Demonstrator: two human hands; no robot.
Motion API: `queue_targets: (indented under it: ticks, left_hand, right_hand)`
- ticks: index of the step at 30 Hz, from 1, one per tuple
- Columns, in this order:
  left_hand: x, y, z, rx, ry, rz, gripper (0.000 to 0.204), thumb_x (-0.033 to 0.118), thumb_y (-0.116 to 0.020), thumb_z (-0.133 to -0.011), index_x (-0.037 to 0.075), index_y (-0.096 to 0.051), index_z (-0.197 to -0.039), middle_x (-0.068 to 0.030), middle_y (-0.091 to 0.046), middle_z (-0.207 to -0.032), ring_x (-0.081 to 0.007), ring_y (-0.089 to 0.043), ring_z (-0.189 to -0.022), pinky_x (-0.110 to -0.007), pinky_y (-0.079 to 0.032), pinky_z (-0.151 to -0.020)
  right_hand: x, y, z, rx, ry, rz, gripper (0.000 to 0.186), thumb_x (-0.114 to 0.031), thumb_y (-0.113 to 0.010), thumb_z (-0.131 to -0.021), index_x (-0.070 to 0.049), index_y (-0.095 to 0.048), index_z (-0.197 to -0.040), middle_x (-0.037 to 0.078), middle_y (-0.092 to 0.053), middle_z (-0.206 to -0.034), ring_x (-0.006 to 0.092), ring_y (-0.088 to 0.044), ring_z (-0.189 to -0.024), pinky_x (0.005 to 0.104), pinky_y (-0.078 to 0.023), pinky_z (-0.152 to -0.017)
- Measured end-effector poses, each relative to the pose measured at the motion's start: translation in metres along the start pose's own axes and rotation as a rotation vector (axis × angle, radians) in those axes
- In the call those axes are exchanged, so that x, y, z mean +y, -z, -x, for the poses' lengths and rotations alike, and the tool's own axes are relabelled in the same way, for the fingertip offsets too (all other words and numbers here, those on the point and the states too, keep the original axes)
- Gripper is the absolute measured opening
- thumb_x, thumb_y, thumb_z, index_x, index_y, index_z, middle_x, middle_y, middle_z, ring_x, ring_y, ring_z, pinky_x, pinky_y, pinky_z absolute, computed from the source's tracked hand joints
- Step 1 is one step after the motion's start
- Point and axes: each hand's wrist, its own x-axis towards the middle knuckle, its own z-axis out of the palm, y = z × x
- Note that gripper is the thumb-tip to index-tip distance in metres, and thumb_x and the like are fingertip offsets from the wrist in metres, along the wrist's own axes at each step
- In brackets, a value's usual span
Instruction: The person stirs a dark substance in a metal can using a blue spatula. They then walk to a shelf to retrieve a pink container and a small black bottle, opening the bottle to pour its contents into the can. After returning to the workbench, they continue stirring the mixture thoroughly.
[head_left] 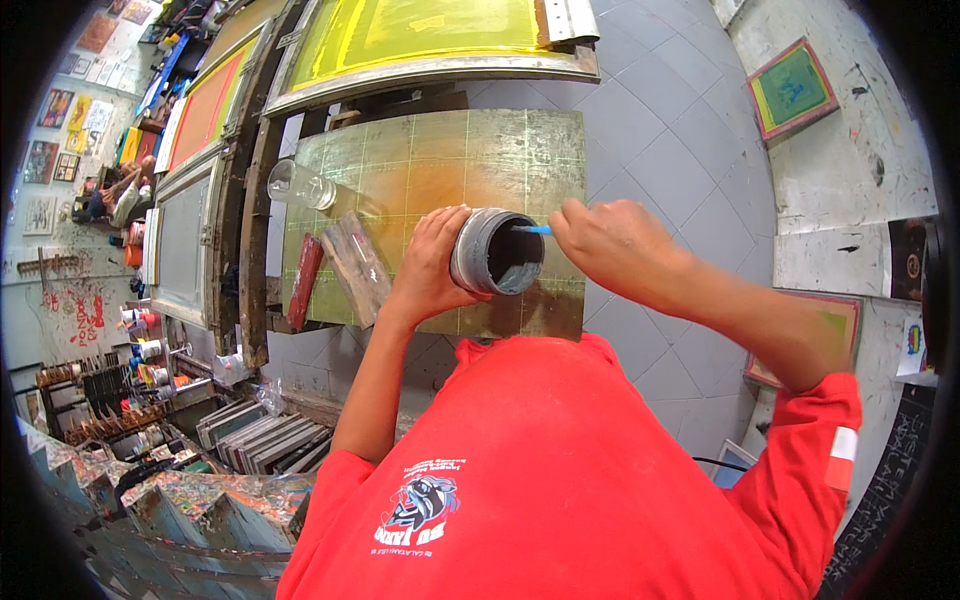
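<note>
L hand (pixel 436 252) is curved around cyl., grey-smeared jar (pixel 485 257); R hand (pixel 612 243), fingers closed, pinches thin blue stick (pixel 533 229).

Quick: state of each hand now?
Left hand: closed around the grey jar.
Right hand: closed on a blue stick reaching into the jar.

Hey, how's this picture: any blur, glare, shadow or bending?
In the head view, the right forearm looks slightly blurred; in the head view, pale glare on the gridded board, shadow inside the jar; in the head view, fisheye bending toward black corners.
</note>
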Motion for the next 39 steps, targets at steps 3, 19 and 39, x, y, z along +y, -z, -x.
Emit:
queue_targets:
  ticks: [3,19,39]
  left_hand:
    - [0.004,-0.001,-0.005,-0.02,-0.019,-0.02,0.106,0.03,-0.092,-0.047,0.003,-0.043,-0.137,-0.0176,-0.05,-0.134,-0.0384,-0.044,-0.13,-0.047,-0.036,-0.11]
    - [-0.015,-0.02,0.015,0.115,-0.133,0.019,0.099,0.038,-0.089,-0.055,0.007,-0.042,-0.137,-0.0155,-0.047,-0.136,-0.0372,-0.041,-0.13,-0.054,-0.028,-0.111]
    - [-0.015,-0.014,-0.005,0.01,-0.191,-0.024,0.097,0.042,-0.088,-0.053,0.005,-0.048,-0.133,-0.015,-0.051,-0.134,-0.036,-0.044,-0.129,-0.051,-0.029,-0.11]
  right_hand:
    - [0.002,0.004,-0.001,0.007,-0.01,0.08,0.011,-0.008,-0.063,-0.08,-0.005,-0.053,-0.082,0.013,-0.064,-0.075,0.0287,-0.066,-0.06,0.0377,-0.051,-0.05]
    - [-0.009,-0.038,0.014,-0.826,-0.602,-1.463,0.027,-0.028,-0.052,-0.098,-0.002,-0.059,-0.1,0.001,-0.053,-0.069,0.0091,-0.048,-0.053,0.027,-0.039,-0.043]
    - [-0.005,-0.037,0.016,-0.567,-0.48,-0.98,0.025,-0.02,-0.056,-0.094,0.003,-0.066,-0.09,0.015,-0.064,-0.073,0.0261,-0.063,-0.063,0.0417,-0.049,-0.055]
